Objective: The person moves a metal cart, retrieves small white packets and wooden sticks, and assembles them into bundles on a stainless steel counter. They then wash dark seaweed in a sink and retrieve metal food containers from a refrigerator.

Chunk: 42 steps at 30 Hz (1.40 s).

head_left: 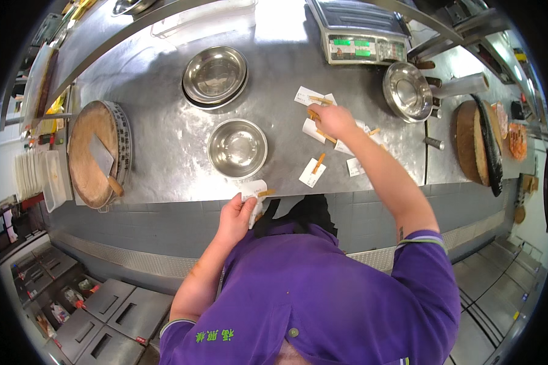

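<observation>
My left hand (234, 219) is closed on a few white paper slips (254, 188) just off the front edge of the steel table. A wooden clothespin (266, 193) sticks out from them to the right. Stretched across the table, my right hand (335, 123) pinches a wooden clothespin (312, 114) above a white slip (313, 131). Around it lie several more slips with light wooden clothespins. One slip (311, 174) with its clothespin (319, 163) is set apart, nearer to me. My right forearm partly covers the slips to the right of the hand.
A steel bowl (237, 148) stands at the middle, with stacked steel bowls (215, 74) behind. At left, a cleaver (101, 155) rests on a round chopping board (82, 176). Back right are a digital scale (366, 48), another bowl (408, 91) and knife handles (433, 143). A metal rail (97, 55) crosses above.
</observation>
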### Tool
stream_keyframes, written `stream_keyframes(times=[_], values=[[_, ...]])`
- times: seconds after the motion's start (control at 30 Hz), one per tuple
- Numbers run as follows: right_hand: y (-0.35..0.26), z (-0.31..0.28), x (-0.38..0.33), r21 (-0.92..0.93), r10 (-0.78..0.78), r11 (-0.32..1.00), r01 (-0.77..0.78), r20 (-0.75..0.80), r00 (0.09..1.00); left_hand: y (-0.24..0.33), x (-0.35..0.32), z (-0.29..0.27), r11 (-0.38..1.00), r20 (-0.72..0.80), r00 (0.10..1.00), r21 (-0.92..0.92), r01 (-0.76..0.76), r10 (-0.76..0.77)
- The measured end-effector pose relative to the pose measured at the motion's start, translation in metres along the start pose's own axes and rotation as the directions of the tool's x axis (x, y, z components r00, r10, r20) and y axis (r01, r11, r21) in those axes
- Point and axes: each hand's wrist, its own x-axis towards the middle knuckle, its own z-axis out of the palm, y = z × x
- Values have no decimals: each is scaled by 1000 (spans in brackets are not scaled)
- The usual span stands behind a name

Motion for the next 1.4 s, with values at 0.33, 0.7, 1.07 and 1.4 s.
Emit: stream_keyframes(times=[0.33, 0.7, 1.07, 1.4], values=[[16, -36, 2, 53, 31, 998, -29, -28, 999, 30, 15, 49, 984, 159, 976, -69, 163, -150], [152, -65, -186, 965, 470, 99, -241, 168, 867, 16, 136, 137, 980, 68, 998, 201, -9, -5], [101, -34, -194, 932, 216, -260, -254, 312, 925, -87, -12, 91, 838, -148, 987, 544, 36, 53], [63, -167, -147, 999, 187, 23, -43, 38, 982, -380, -205, 34, 847, -560, 681, -74, 527, -472]])
